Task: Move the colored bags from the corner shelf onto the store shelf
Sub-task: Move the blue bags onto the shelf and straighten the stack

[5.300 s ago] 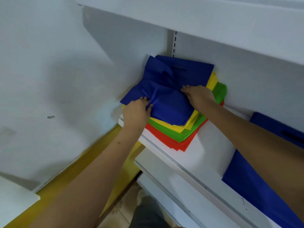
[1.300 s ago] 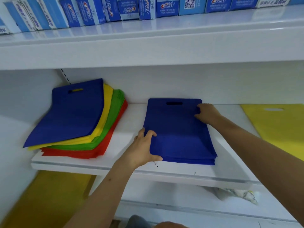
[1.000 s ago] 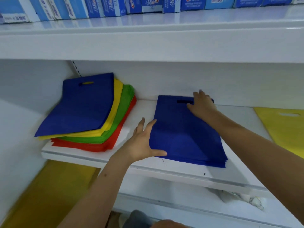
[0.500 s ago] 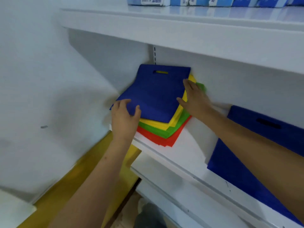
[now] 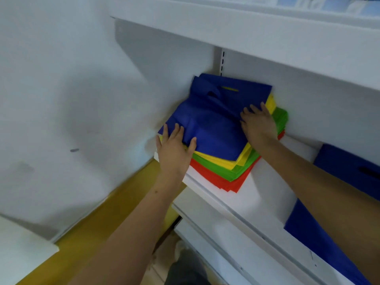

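A stack of flat bags lies in the corner of the white shelf (image 5: 265, 194): blue bags (image 5: 213, 128) on top, then yellow (image 5: 218, 160), green (image 5: 232, 171) and red (image 5: 222, 182) ones. The top blue bag is rumpled and lifted near its handle slot. My left hand (image 5: 174, 150) rests on the stack's near left corner, thumb on the blue fabric. My right hand (image 5: 258, 122) pinches the blue bag at its right edge. A second pile of blue bags (image 5: 320, 241) lies on the same shelf to the right, partly behind my right arm.
A white side wall closes the corner on the left. Another white shelf runs overhead, and lower shelves jut out below. A yellow strip of floor (image 5: 98, 227) shows at lower left, beside a white board (image 5: 18, 249).
Both hands left the blue pile on the right and went back to the corner stack. Since half a second ago the top blue bag has bunched up under my hands.
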Motion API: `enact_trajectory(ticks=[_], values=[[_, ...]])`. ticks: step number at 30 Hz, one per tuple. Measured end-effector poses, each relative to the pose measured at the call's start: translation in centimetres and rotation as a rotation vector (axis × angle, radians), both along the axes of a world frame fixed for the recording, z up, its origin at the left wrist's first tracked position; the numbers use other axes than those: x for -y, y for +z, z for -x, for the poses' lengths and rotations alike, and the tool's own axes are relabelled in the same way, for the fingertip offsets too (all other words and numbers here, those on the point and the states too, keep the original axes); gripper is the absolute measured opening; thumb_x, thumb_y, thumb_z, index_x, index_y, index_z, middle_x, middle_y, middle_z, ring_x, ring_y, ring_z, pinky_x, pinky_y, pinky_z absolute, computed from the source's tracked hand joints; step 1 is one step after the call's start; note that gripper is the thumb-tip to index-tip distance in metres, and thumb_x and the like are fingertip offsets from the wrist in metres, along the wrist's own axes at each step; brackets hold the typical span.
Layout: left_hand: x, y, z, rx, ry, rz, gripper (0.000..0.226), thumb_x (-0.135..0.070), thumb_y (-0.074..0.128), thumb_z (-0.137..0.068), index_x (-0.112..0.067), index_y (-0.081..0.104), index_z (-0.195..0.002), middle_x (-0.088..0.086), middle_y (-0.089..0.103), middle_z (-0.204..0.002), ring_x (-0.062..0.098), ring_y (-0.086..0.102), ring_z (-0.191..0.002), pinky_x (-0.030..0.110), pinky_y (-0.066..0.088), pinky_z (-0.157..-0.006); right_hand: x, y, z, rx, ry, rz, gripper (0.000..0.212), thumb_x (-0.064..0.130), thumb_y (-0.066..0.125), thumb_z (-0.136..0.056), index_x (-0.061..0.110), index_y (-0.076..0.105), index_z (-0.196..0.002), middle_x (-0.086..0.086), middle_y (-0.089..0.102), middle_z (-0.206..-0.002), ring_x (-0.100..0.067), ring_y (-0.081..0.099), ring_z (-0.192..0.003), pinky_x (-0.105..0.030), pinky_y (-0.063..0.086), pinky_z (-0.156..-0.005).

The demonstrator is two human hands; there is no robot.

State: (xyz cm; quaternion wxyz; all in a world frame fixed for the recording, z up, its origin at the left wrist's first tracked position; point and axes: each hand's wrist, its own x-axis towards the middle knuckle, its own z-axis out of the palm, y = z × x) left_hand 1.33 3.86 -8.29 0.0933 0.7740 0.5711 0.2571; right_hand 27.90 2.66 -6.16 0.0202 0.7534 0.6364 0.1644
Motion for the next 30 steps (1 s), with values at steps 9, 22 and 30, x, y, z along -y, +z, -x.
enact_trajectory(ticks=[9, 22, 30], values=[[4.6, 2.5, -1.4, 0.259, -0.022, -0.216, 0.027, -0.031, 0.064, -0.093, -0.014, 0.058, -0.073, -0.003, 0.058, -0.070, 0.018, 0.051, -0.073, 0.039, 0.048, -0.078, 5.0, 2.7, -1.3, -0.359, 0.009, -0.282, 0.029, 0.023, 0.048, -0.099, 0.015, 0.067, -0.120, -0.005, 0.061, -0.132, -0.030, 0.049, -0.121, -0.037, 0.041, -0.095], [16.5, 2.3, -12.3, 0.290, -0.641, -0.297, 0.039, -0.038, 0.067, -0.092, -0.021, 0.037, -0.073, -0.008, 0.043, -0.072, 0.017, 0.042, -0.071, 0.033, 0.038, -0.063, 27.1, 3.7, -11.5, -0.698, -0.320, -0.377, 0.030, 0.020, 0.049, -0.100, 0.016, 0.063, -0.126, -0.005, 0.067, -0.118, -0.023, 0.061, -0.106, -0.027, 0.045, -0.095], [21.7, 0.4, -15.6, -0.100, -0.915, -0.042, 0.068, -0.078, 0.061, -0.070, -0.031, 0.049, -0.117, -0.007, 0.043, -0.127, 0.015, 0.037, -0.117, 0.030, 0.036, -0.099, 36.2, -1.5, -16.2, -0.639, -0.545, -0.254, 0.047, 0.018, 0.060, -0.093, 0.014, 0.050, -0.140, -0.004, 0.039, -0.152, -0.022, 0.038, -0.138, -0.030, 0.027, -0.113]])
